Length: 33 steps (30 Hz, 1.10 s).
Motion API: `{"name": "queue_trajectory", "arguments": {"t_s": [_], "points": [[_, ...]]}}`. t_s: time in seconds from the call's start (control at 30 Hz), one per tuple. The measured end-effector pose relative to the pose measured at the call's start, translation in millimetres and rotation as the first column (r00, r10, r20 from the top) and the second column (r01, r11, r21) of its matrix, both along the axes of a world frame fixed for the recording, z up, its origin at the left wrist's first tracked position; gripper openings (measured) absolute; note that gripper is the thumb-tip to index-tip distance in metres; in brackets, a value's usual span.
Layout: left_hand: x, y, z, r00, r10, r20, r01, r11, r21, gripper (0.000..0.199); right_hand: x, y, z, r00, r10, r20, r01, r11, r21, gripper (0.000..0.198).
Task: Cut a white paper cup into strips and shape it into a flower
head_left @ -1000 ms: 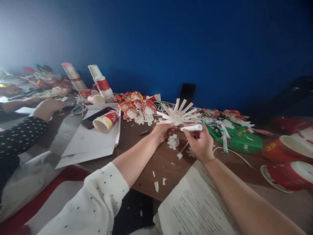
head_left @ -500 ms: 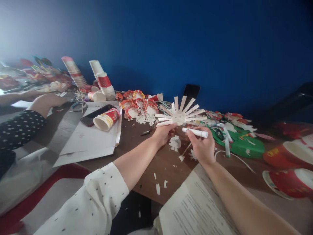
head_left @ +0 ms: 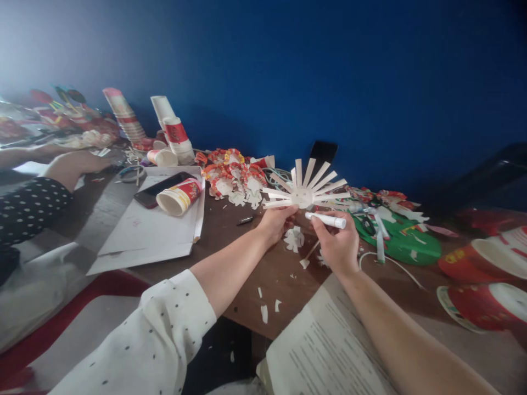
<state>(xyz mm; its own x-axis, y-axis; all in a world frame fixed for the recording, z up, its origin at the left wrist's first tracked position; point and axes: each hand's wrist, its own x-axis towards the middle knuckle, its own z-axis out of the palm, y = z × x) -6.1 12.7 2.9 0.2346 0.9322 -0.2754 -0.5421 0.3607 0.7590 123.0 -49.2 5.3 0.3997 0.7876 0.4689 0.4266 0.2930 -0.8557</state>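
Note:
A white paper cup cut into strips (head_left: 302, 196) is fanned out like a sun, with faint marks on its round bottom. My left hand (head_left: 278, 224) pinches its lower edge between thumb and fingers. Closed around a thick white marker (head_left: 329, 220), my right hand (head_left: 341, 244) holds it almost level, with its left end just below the cup's bottom. Whether that end touches the cup I cannot tell. Under my hands, a white paper cutout (head_left: 293, 239) and a thin stick (head_left: 309, 254) lie on the brown table (head_left: 242, 266).
Red-and-white cutouts (head_left: 234, 175) are heaped behind my left hand. Left of them, a printed cup (head_left: 179, 197) and a phone (head_left: 158, 189) lie on a white folder (head_left: 152, 236). Green material (head_left: 415, 247) and red cups (head_left: 489, 304) sit at right. A co-worker's arm (head_left: 68, 170) reaches in at left.
The marker and my right hand have shifted slightly left, and the marker's right end tips a little lower. My left hand still holds the cut cup. The whole view has moved slightly.

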Motion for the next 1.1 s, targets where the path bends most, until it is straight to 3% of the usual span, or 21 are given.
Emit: {"name": "queue_trajectory", "arguments": {"t_s": [0.1,0.23,0.33,0.43,0.63,1.1], "points": [[-2,-1,3.4,0.998,-0.023,0.057,0.026,0.999,-0.038,0.009,-2,4,-1,0.948,0.037,-0.317,-0.077,0.990,-0.116,0.034],[-3,-2,6.3,0.995,-0.063,0.073,0.069,0.995,-0.079,0.011,-4,10,-2,0.720,0.072,-0.691,-0.181,0.980,-0.087,0.034],[-2,-3,5.6,0.995,-0.074,0.069,0.079,0.995,-0.064,0.012,-3,12,0,0.581,0.071,-0.811,-0.221,0.973,-0.073,0.031],[-1,-3,3.2,0.994,-0.082,0.065,0.086,0.995,-0.052,0.011,0,14,1,0.510,0.077,-0.856,-0.252,0.966,-0.063,0.025],[0,-2,-0.4,0.993,-0.095,0.067,0.098,0.994,-0.039,0.012,3,15,-1,0.438,0.049,-0.898,-0.260,0.963,-0.074,0.020],[-1,-3,1.1,0.986,-0.150,0.070,0.155,0.984,-0.082,0.014,4,18,-1,0.427,0.002,-0.904,-0.297,0.945,-0.137,0.016]]}}
